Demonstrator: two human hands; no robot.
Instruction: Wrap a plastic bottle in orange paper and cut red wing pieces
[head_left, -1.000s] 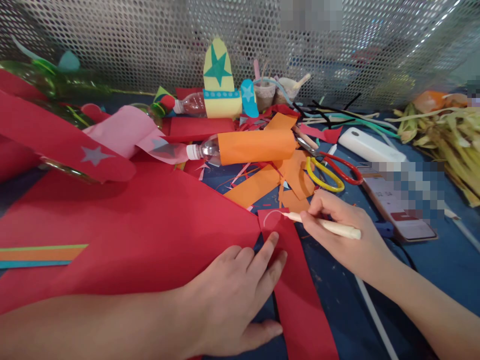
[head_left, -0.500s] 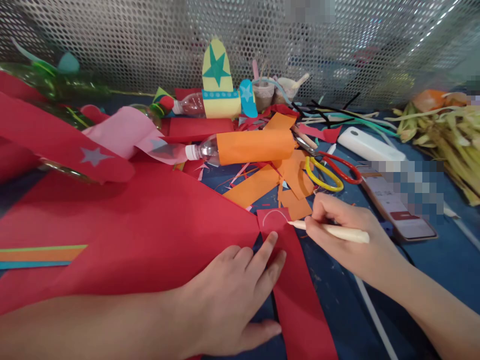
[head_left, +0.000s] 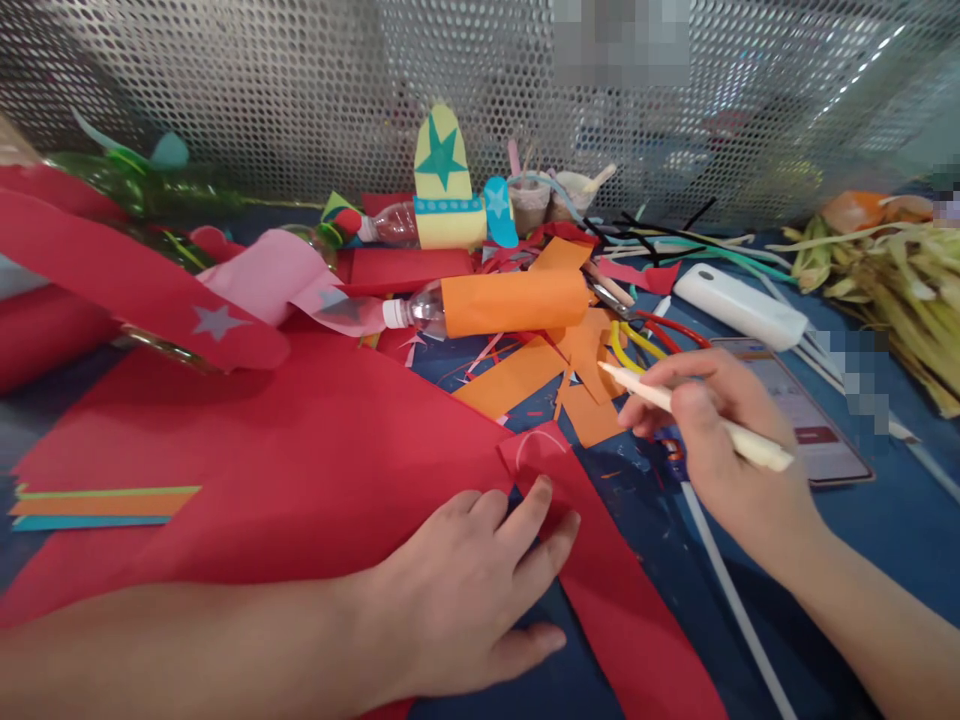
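My left hand (head_left: 472,590) lies with its fingers spread, the fingertips resting on a red paper strip (head_left: 630,580). A pale curved line arches across the strip's far end. Under my left wrist and forearm spreads a large red sheet (head_left: 300,440). Raised to the right of the strip, my right hand (head_left: 750,450) is closed on a cream-coloured pen (head_left: 645,388). The pen's tip points left, above the orange paper scraps (head_left: 517,378) and apart from the strip. Scissors (head_left: 637,340) with yellow and red handles lie just behind this hand, partly covered by it.
Behind the scraps lies an orange-wrapped bottle (head_left: 517,302). A yellow-wrapped bottle (head_left: 450,222) with a green star is farther back, before a perforated metal panel (head_left: 300,90). To the right are a phone (head_left: 832,440), a white power strip (head_left: 742,305) and dried husks (head_left: 892,290).
My right hand has lifted the pen off the strip and moved it up and right. The strip has turned slightly, its near end swinging right. My left hand stays on it.
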